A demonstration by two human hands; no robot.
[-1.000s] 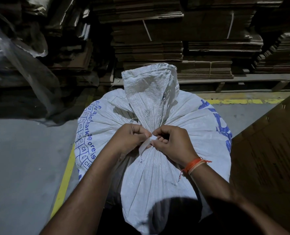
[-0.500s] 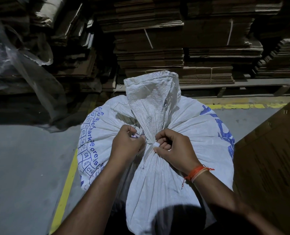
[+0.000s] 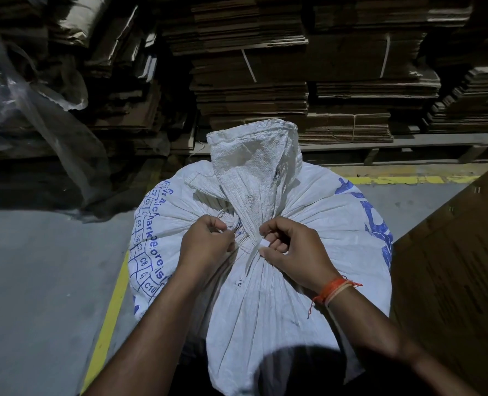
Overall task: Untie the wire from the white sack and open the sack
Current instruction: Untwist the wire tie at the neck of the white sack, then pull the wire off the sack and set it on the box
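Left hand [image 3: 208, 247] now farther left of the sack's [image 3: 265, 295] neck, wire [image 3: 222, 214] drawn out.

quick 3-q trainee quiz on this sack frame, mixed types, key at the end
1. True or false: the white sack is already open.
2. Which wrist wears the orange thread band? A) left B) right C) neither
3. Fill in: behind the sack stand stacks of flattened ____.

Key
1. False: its neck is still gathered, with the left hand and right hand pinching the tie on either side.
2. B
3. cardboard
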